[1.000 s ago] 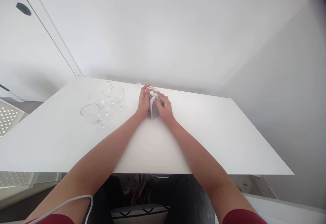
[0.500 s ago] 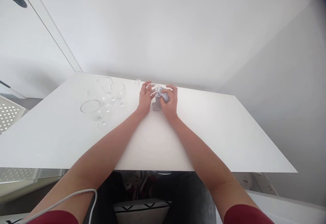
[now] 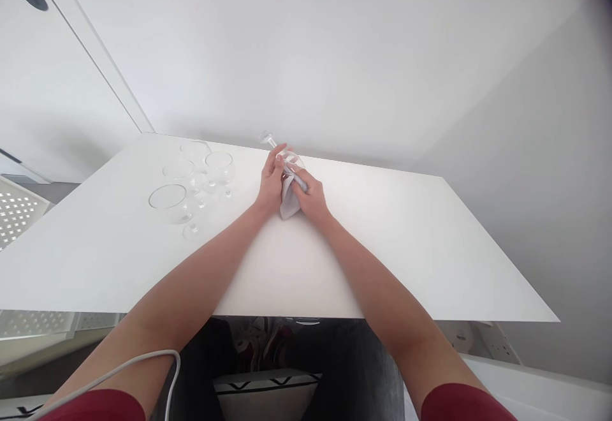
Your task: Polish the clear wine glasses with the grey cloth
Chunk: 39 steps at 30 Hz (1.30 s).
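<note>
1. The left hand (image 3: 271, 182) is curled around a clear, stemmed drinking glass with a rounded bowl (image 3: 295, 157), near the far edge of the smooth white worktop (image 3: 406, 249).
2. This held glass is tilted, its foot pointing up and to the left, its bowl leaning towards the right hand (image 3: 310, 194).
3. The right hand is closed on a soft, pale grey fabric cloth (image 3: 289, 204), pressed to the bowl (how far it reaches inside, I cannot tell); a loose corner hangs between the wrists.
4. Four clear, round-bowled stemmed glasses (image 3: 168, 207) stand grouped on the worktop, left of the left hand and apart from it.
5. A thin white cable (image 3: 138, 359) crosses the left forearm above a dark red sleeve (image 3: 102, 405).
</note>
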Each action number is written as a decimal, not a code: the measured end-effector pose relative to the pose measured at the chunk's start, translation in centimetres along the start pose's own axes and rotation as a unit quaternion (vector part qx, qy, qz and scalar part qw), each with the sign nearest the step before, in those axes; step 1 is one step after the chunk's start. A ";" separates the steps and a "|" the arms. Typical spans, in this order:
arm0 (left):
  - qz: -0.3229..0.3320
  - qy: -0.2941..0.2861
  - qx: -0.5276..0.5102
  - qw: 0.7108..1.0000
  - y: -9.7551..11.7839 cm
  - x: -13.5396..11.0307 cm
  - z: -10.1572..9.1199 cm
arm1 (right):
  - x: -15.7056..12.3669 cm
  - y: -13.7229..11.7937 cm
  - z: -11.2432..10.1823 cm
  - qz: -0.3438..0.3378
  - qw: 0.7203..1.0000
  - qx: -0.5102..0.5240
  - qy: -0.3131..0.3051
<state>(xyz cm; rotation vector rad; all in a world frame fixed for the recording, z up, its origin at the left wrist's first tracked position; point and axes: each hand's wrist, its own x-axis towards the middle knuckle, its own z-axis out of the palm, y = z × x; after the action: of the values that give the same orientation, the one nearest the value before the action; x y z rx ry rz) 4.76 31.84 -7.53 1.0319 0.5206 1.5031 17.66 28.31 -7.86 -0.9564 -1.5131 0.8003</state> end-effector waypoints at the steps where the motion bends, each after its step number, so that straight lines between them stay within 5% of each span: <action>1: 0.001 -0.002 0.003 1.000 0.0 -0.1 0.1 | -0.1 -0.2 0.0 0.012 1.000 0.002 -0.020; 7: -0.006 -0.036 0.005 0.999 0.1 -0.7 0.5 | -0.5 -0.6 -0.6 0.067 0.988 0.069 -0.123; 14: -0.006 -0.079 0.015 0.997 0.4 -0.4 0.9 | -0.4 -0.9 -1.6 0.202 0.937 0.278 -0.061; 17: -0.015 -0.067 0.014 0.998 0.3 -0.3 0.7 | -0.2 -0.9 -2.0 0.176 0.951 0.244 -0.066; 21: -0.058 -0.011 0.065 0.996 -0.3 -0.1 0.1 | 0.2 0.0 -2.1 0.045 0.997 0.044 -0.044; 24: -0.074 -0.005 0.070 0.995 -0.8 0.0 -0.2 | 0.2 0.8 -2.1 0.014 0.997 -0.060 -0.051; 29: -0.049 0.008 0.043 0.998 -0.8 0.1 -0.4 | 0.1 0.6 -1.7 0.088 0.993 0.068 -0.038; 33: -0.022 -0.042 -0.024 0.999 -0.3 0.2 -0.3 | 0.0 -0.4 -1.6 0.175 0.950 0.254 -0.046; 36: -0.042 -0.036 -0.007 0.998 -0.2 0.2 -0.2 | -0.1 -0.5 -1.8 0.155 0.959 0.235 -0.045; 39: -0.059 -0.002 0.019 0.998 -0.6 0.1 -0.4 | 0.0 0.0 -1.9 0.091 0.989 0.108 -0.035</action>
<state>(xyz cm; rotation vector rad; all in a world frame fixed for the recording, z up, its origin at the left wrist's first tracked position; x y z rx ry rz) 4.81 32.18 -8.15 1.0161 0.6003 1.3906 19.55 28.23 -7.58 -0.9197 -1.3779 1.1159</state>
